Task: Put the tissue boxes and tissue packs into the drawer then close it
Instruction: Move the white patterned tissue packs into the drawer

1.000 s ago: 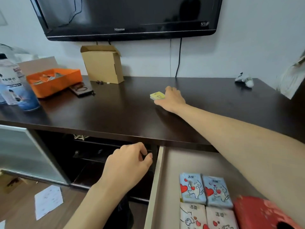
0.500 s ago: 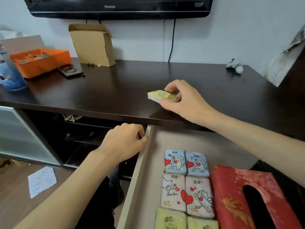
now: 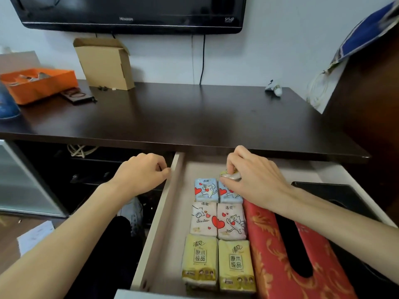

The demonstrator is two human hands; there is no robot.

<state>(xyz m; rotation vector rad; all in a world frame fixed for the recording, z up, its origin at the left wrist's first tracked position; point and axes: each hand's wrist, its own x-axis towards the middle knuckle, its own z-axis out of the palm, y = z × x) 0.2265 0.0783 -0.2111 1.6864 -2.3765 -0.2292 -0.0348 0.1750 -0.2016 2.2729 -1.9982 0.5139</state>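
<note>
- The dark wooden counter (image 3: 183,117) spans the middle of the frame, with a black television (image 3: 129,14) mounted on the wall along the top edge.
- The open drawer (image 3: 159,223) fills the lower centre and lower right, its pale left wall running diagonally down to the bottom edge.
- A red tissue box (image 3: 269,255) with gold patterning lies in the drawer at lower right, just right of the packs; a black tissue box (image 3: 323,190) lies beyond it, partly hidden by the right forearm.
- A tan cardboard box (image 3: 105,63) stands open at upper left on the counter, beside an orange tray (image 3: 43,85) at the far left.
- Six tissue packs sit in two columns in the drawer: two yellow packs (image 3: 200,260) nearest the bottom, two white cartoon packs (image 3: 204,219) above them, two blue packs (image 3: 205,189) above those.
- The right hand (image 3: 252,180), at centre, pinches a small yellow tissue pack (image 3: 230,175) between curled fingers and thumb, low over the blue packs at the back of the row.
- The left hand (image 3: 140,175), left of centre, has its fingers curled, with the fingertips at the drawer's left wall; I cannot tell whether they grip it.
- A small white object (image 3: 274,88) lies on the counter at upper right.
</note>
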